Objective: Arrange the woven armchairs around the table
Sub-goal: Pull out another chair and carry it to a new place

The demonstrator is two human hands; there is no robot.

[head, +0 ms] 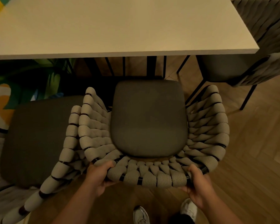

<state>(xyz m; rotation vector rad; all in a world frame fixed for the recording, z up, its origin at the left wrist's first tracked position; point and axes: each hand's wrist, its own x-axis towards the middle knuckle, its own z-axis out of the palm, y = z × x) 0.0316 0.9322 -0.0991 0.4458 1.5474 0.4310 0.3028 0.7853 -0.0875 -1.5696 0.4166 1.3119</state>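
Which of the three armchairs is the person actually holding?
The middle armchair. The left hand and right hand both grip its woven back; the left armchair and right armchair stand untouched.

1 head camera, worn high, looks forward and down, close over armchair (148, 120), surface (120, 29) edge just ahead, floor (257, 151) below.

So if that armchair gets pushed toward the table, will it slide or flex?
It probably slides: the floor is smooth wood. The armchair looks stiff, with a dark tube under the weave where the left hand and right hand hold it.
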